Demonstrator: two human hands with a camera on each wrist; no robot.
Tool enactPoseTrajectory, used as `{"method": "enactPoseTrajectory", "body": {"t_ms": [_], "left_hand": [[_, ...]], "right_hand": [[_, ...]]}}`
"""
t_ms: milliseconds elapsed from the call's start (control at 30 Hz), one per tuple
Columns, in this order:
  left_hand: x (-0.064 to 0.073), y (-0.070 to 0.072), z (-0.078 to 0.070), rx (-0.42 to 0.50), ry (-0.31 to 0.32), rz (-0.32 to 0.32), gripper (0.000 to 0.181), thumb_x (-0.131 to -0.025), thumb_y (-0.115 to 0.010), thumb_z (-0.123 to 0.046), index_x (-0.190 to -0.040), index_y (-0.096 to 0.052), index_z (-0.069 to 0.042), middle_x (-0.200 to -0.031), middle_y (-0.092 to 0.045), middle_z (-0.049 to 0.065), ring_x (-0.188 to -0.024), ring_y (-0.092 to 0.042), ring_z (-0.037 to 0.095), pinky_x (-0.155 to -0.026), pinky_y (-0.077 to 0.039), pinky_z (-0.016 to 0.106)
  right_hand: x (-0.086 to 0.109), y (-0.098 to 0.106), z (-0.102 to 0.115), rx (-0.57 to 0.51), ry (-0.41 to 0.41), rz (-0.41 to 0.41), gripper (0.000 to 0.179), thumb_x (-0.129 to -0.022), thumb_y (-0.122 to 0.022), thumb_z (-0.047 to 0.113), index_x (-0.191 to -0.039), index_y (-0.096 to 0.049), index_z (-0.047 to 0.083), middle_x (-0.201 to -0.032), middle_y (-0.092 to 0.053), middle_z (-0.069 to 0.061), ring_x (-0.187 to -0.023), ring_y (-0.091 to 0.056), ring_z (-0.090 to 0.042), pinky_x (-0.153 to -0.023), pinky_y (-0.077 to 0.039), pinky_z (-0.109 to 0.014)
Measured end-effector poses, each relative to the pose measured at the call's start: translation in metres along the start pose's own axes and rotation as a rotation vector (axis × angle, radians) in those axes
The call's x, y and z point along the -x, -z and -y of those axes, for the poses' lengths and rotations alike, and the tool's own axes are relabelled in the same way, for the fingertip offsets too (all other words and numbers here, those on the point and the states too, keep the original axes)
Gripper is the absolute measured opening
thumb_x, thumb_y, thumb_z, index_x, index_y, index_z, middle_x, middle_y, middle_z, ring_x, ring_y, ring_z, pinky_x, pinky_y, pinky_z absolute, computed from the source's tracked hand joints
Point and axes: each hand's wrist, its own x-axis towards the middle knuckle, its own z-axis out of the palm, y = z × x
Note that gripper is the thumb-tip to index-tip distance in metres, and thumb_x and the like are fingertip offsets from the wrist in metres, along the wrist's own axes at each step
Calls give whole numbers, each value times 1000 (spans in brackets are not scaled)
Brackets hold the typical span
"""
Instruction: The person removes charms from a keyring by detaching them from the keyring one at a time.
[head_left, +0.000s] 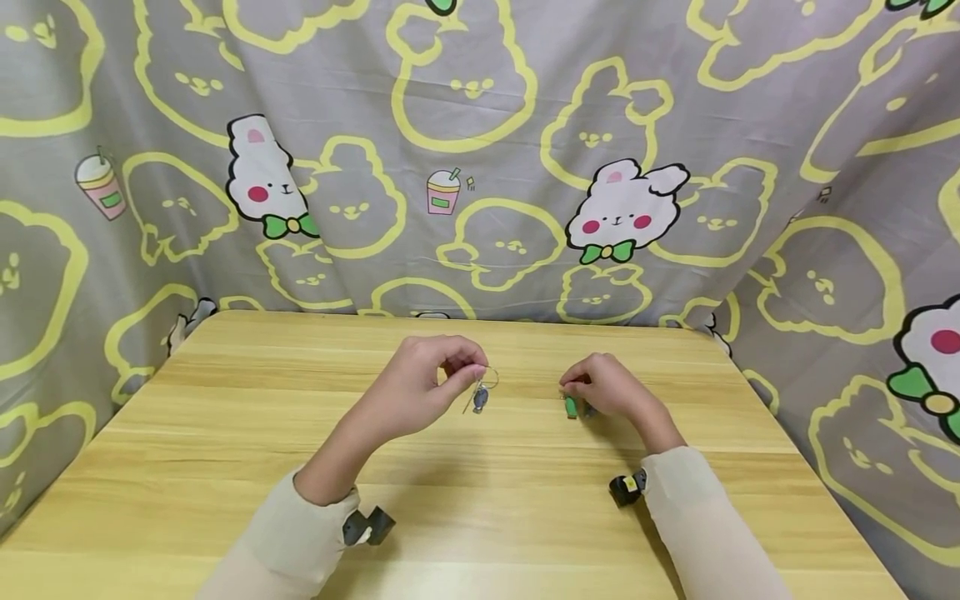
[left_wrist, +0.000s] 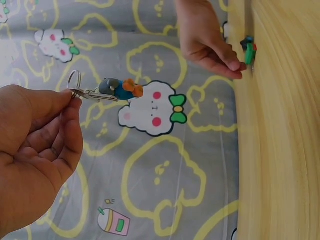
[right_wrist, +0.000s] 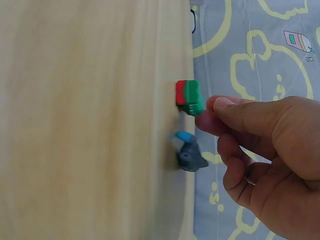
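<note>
My left hand (head_left: pixel 420 383) pinches a thin metal key ring (head_left: pixel 491 377) between thumb and fingertips, above the table. From the ring hangs a small grey, blue and orange figure charm (left_wrist: pixel 120 89), with a slim metal piece beside it. At the right, my right hand (head_left: pixel 607 387) is low over the table, thumb and forefinger together at the top end of a green and red charm (right_wrist: pixel 189 95); the grip itself is partly hidden. Close by, under the curled fingers, a dark grey charm with a blue part (right_wrist: pixel 190 155) lies on the wood.
Both hands work over a light wood-grain table (head_left: pixel 480 517). Behind it and at both sides hangs a grey curtain (head_left: pixel 337 108) printed with yellow outlines and white rabbits. Small black cameras (head_left: pixel 626 490) sit on both wrists, over beige sleeves (head_left: pixel 712 525).
</note>
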Motion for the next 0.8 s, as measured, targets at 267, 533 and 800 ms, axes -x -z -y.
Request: {"method": "enactPoseTrajectory", "body": {"t_ms": [267,533,800], "left_hand": [[0,-1,1,6,5,4,7,-97,-71,-7,-93,-72,-13,-79,-64,-10,-71,-59,7,-65,-54,27],[0,-4,2,4,39,-1,3,-98,-70,-9,-96,-72,-11,-80,-66,-4,-68,-60,7,-64,-54,28],[0,-9,1,76,138,-48,4,-99,-69,-11,-97,-72,-11,-83,-71,0,-70,-64,11,-67,-57,32]], "right_hand": [[5,10,12,22,18,-31,17,-100,-65,6,-111,-78,1,-105,-76,-9,-92,-71,-20,-78,-59,-38],[10,18,35,19,115,-76,19,-101,-64,7,-115,-76,1,-105,-77,-10,-88,-72,-23,-72,-57,-34],[23,26,85,78,295,-217,15,-100,-69,14,-110,-79,9,-97,-76,3,-85,-68,-9,-74,-57,-34]]}}
